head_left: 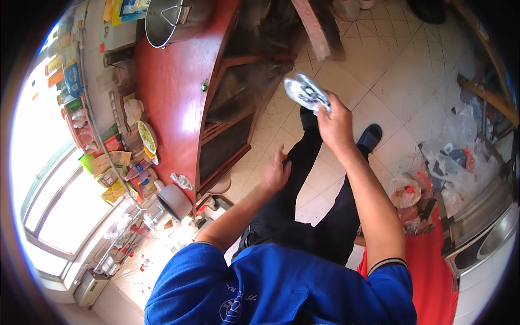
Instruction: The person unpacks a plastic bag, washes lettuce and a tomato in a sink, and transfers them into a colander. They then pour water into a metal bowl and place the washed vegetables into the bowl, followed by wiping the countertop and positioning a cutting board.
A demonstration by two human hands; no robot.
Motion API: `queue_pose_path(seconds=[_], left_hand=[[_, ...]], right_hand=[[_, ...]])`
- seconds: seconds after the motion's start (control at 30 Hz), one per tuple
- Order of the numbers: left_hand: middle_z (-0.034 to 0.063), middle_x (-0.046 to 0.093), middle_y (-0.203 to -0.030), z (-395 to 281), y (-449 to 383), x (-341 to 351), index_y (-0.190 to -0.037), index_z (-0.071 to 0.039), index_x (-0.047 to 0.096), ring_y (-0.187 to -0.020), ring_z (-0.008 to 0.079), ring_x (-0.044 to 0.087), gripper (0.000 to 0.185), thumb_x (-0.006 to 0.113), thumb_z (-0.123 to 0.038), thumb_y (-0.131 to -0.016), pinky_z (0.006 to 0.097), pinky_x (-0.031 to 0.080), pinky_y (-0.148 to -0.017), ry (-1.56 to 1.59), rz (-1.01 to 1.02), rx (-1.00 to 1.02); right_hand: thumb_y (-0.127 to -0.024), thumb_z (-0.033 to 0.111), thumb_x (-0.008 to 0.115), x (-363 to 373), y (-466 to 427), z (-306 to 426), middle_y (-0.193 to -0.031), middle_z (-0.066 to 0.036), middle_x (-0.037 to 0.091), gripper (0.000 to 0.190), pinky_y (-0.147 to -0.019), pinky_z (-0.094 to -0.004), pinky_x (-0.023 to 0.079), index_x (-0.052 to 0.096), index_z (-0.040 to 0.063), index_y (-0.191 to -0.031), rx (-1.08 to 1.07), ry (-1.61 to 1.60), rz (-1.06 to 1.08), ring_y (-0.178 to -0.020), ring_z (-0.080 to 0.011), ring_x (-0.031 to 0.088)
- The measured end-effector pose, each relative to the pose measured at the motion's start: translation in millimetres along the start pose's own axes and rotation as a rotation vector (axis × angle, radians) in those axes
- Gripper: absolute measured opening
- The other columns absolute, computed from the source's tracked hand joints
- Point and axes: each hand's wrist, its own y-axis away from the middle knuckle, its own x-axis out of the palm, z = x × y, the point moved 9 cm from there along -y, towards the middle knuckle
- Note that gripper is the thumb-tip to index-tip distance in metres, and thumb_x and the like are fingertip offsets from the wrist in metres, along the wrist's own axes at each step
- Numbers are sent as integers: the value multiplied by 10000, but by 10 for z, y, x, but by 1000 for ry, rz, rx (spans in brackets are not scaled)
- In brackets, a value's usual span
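My right hand grips a crumpled, whitish plastic packet with dark printing by its lower end. It is held up over the tiled floor, to the right of the red cabinet. My left hand hangs in front of my thigh, slightly blurred, with its fingers apart and nothing seen in it. Left of that hand stands the red cabinet, a crumpled white tissue near its edge. What is inside the packet cannot be told.
On the red cabinet top are a large metal pot and a plate of chopped greens. A grey saucepan sits near the cabinet's near corner. Plastic bags and a red cloth lie at the right. A doorlike cabinet panel leans out over the floor.
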Motion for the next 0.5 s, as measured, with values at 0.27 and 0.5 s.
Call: queue_pose_path(seconds=[0.27,0.5], left_hand=[[206,560,-1365,383,19,160,-1479,-35,438,-1297,399,511,666,689,-249,-900,538,394,-1090,-232,65,-125],[181,518,-1457,678,11,66,-1486,-55,428,-1375,372,470,674,670,-281,-899,534,352,-1139,-162,84,-168]], right_hand=[[-938,147,635,1101,-1572,205,-1015,-286,707,273,-868,-525,526,637,-9,-1163,-86,-90,-278,-999,-465,683],[-983,140,631,1610,-2715,188,-1117,-202,703,356,-872,-400,566,596,-28,-1294,-150,-168,-495,-1021,-331,706]])
